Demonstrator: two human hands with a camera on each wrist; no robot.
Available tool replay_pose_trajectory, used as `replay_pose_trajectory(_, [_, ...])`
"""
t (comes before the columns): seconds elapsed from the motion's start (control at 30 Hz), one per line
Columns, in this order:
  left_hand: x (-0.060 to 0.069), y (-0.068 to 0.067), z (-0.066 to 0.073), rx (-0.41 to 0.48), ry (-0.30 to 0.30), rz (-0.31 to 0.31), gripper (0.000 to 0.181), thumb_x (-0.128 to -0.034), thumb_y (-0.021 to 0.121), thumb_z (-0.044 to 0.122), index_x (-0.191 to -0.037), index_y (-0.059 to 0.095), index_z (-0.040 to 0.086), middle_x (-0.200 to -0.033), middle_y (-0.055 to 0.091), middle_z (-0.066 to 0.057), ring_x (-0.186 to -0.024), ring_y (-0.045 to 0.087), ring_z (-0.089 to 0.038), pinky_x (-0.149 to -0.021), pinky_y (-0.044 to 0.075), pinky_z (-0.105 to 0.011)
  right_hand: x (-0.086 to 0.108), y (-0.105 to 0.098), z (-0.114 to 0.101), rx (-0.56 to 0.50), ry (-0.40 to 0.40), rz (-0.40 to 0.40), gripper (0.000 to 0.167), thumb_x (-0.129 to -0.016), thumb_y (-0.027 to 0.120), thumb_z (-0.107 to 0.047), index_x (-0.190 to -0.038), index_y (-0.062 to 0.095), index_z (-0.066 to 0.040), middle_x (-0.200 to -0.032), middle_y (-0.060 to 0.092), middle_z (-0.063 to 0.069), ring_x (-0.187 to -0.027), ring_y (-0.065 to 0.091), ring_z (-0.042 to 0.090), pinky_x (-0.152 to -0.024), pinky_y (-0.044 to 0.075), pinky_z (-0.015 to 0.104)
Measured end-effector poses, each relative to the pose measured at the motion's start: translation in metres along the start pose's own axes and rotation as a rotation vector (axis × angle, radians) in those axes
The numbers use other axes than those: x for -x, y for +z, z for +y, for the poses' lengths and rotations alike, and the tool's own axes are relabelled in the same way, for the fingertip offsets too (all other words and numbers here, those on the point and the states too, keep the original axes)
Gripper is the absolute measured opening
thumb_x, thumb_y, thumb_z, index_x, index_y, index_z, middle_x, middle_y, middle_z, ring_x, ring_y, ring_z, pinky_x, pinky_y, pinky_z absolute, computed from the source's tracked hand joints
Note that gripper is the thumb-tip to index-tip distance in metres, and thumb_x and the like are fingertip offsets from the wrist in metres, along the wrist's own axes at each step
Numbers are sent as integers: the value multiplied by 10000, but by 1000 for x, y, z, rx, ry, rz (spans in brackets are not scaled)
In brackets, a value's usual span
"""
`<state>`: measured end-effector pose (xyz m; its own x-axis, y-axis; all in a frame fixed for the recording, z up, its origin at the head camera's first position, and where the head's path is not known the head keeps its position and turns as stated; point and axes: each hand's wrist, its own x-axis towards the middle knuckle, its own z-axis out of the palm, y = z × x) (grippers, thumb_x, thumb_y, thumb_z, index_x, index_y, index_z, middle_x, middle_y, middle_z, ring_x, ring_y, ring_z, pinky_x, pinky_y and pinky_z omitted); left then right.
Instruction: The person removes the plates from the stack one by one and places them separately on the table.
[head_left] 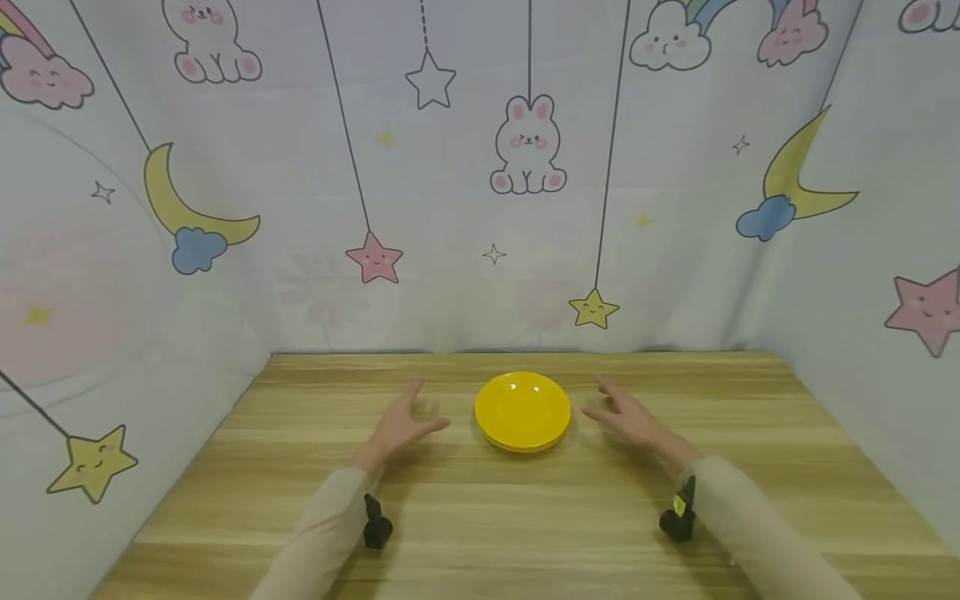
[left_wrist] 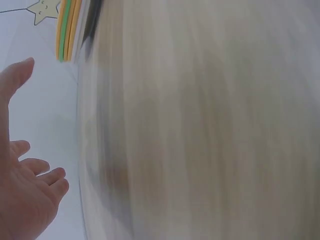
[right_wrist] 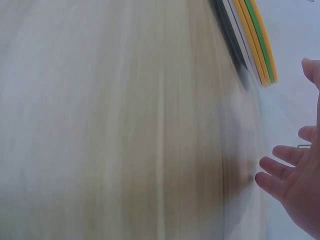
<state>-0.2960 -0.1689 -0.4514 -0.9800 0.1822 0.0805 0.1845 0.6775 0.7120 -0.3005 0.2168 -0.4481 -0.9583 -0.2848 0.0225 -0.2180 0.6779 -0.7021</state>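
A stack of round plates with a yellow one on top sits toward the back of the table. From the side, in the left wrist view, the stack's rims show yellow, green and whitish layers; the same bands appear on the stack in the right wrist view. My left hand is held left of the plates, thumb and fingers spread, with a gap between. On the other side my right hand is likewise spread and apart from the plates. Neither hand holds anything.
The wood-grain table runs back to a white printed curtain that also closes off the left and right sides. A small black device is on the left wrist, and another black device on the right wrist.
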Motion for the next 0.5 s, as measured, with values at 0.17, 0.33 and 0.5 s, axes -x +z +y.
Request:
replay_pose_trajectory(0.17, [-3,10,10,82,-11,-13,876,-770,695,375,-1419,235,6,-1453,243,-213,-1300,282,-385,-1039,283,-530,-2,6,-12,-88,28,-2,686,-915,512,-342,-1436,192,-32,-1406,287,270,-1229,359,433,-1005,306,563])
replay_pose_trajectory(0.33, [-7,20,17,149,-21,-38,836,-791,687,333,-1423,237,21,-1453,257,-197,-1258,359,-380,-1001,348,-516,-4,13,-21,-146,30,4,681,-908,531,-336,-1418,231,1,-1389,310,279,-1202,399,420,-975,361,540])
replay_pose_trajectory(0.5, [-9,29,23,206,-27,-60,817,-799,683,303,-1427,237,32,-1460,248,-181,-1262,362,-371,-1020,334,-495,-6,20,-23,-179,32,11,703,-884,570,-354,-1404,266,9,-1376,336,272,-1179,435,400,-954,398,511])
